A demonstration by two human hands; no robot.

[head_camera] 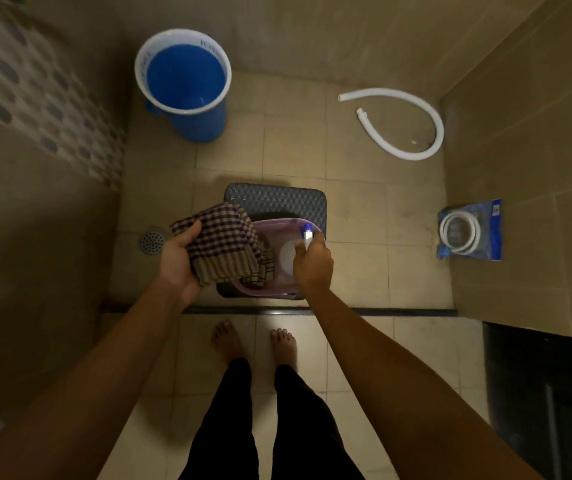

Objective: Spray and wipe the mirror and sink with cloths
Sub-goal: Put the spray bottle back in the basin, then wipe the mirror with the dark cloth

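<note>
Over the pink basin point(279, 226), left hand point(177, 258) grips checked cloth point(223, 249); right hand point(313, 263) clasps spray bottle point(307, 233).

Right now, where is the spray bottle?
In the head view, the spray bottle is in the right hand, over the pink basin on the dark stool.

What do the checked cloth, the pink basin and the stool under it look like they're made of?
Checked cloth: woven fabric, likely cotton, matte; it folds and drapes limply from the left hand.
Pink basin: looks like thin plastic, smooth and slightly translucent, with a moulded rolled rim.
Stool: probably moulded plastic, dark, with a basket-weave texture on top; hard to be sure in this dim light.
</note>
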